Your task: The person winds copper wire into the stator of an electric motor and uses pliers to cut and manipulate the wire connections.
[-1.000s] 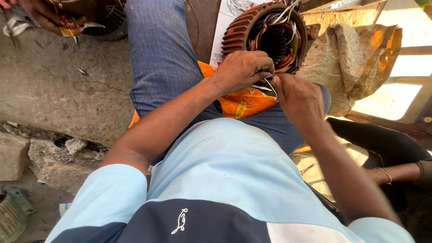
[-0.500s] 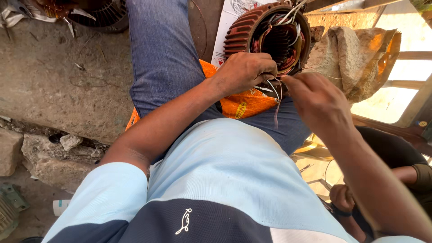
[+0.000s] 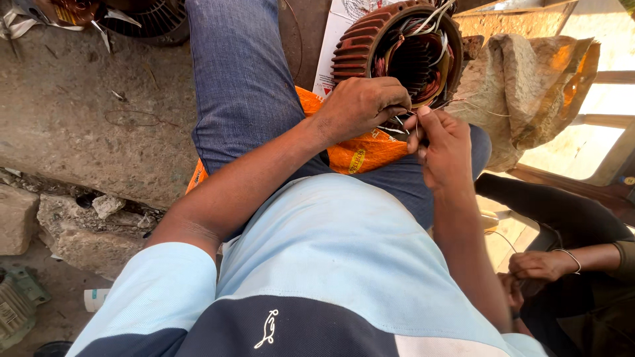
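In the head view, the stator [image 3: 397, 56] is a round, ribbed, red-brown housing with copper windings and dark slots inside; it rests on the person's lap, on an orange bag [image 3: 360, 155]. Thin wires [image 3: 403, 122] come out from its lower rim. The left hand [image 3: 360, 106] is curled closed just below the rim, pinching these wires. The right hand [image 3: 446, 149] is beside it, touching it, with fingers pressed together around the same wires and the thumb pointing up. To the right of the stator a folded sack [image 3: 529, 92] lies very near, so little room is there. To the left, the jeans leg [image 3: 241, 86] and then the concrete ledge [image 3: 73, 112] leave more open space. At the lower right, another person's hand [image 3: 539, 264] is well apart.
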